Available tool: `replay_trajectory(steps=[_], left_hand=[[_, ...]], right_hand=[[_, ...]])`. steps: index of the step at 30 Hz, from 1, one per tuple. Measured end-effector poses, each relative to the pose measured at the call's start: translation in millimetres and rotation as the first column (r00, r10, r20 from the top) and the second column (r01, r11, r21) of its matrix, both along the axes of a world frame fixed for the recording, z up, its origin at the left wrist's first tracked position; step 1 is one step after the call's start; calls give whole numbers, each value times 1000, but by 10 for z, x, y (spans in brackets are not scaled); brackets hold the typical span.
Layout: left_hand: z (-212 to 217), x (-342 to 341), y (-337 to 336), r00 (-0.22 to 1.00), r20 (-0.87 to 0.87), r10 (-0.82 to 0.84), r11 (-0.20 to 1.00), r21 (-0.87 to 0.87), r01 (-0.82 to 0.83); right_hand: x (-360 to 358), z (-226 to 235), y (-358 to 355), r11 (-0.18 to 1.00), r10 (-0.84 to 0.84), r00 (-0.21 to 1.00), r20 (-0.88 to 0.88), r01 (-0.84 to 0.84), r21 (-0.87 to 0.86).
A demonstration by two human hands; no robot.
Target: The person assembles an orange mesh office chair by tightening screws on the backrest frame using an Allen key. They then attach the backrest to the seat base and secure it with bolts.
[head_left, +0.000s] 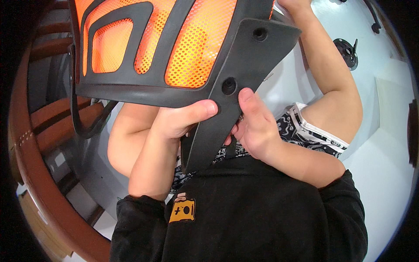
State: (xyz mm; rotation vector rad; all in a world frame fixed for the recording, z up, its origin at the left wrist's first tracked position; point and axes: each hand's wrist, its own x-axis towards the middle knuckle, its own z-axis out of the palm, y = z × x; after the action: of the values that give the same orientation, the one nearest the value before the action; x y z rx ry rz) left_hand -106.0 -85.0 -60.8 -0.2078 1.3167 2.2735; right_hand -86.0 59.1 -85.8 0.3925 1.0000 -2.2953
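A chair backrest [150, 94] with orange mesh and a black plastic frame leans over my lap. Along its right side runs a black support bar [244, 56] with two round screw holes, its narrow end pointing down toward my shirt. My left hand [176, 120] grips the bar from the left, thumb resting on its face and fingers hidden behind. From the right, my right hand [257, 129] closes on the bar's edge, thumb tip just below the lower hole. A small shiny bit shows by the right fingers, too small to name.
Curved brown wooden furniture [56, 198] with slats lines the left side. A black loop-shaped armrest [85, 131] hangs at the backrest's lower left. On the white floor [371, 174], beyond my bent right leg, lies a round black part [348, 54].
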Motion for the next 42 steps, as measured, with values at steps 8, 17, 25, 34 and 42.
replay_trajectory(steps=[8,17,25,34,42], left_hand=[[-1,-61,-36,1000,22,-2,999,37,1],[-41,-96,-88,997,46,-63,998,27,62],[-34,-127,-175,986,69,-155,988,20,153],[-52,-226,-282,968,100,-232,973,28,230],[-97,-240,-232,971,82,-225,974,41,222]], right_hand=[[-7,22,-9,1000,-15,1000,-16,15,12],[18,-10,38,998,26,999,-32,-24,54],[-53,140,-79,999,-17,1000,3,17,36],[-69,65,-69,996,-36,997,-68,41,83],[-111,81,-35,985,54,997,-51,-45,165]])
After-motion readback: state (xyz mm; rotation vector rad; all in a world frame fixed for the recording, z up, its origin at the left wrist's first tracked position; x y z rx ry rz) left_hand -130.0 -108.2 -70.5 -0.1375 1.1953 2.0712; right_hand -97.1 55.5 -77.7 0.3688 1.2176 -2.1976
